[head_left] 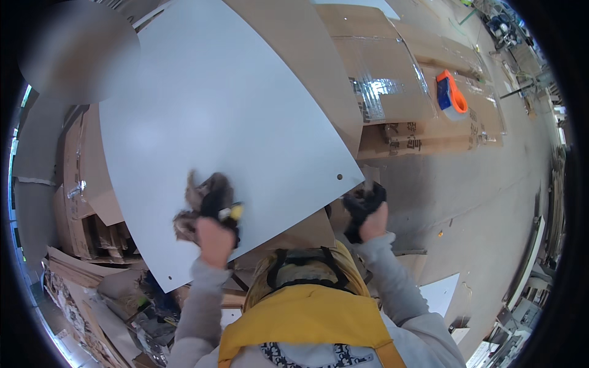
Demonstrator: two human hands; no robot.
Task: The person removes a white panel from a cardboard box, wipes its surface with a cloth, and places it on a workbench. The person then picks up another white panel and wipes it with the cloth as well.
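A large white panel (pixel 221 122) with a small hole near each of its two near corners lies in front of me. My left hand (pixel 218 211), in a black glove, is closed on a crumpled brown rag (pixel 187 221) pressed against the panel's near left part. A small yellow spot shows beside that hand, too blurred to name. Just off the panel's right corner is my right hand (pixel 366 211), also black-gloved, its fingers curled. A blurred brownish-grey piece sticks up from its fingers; I cannot make out what it is.
Cardboard (pixel 307 67) lies under the panel. To the right, cardboard boxes (pixel 392 92) carry an orange and blue tape dispenser (pixel 451 95). More cardboard (pixel 92 178) and clutter stand at left. Another white panel (pixel 438 294) lies low on the right.
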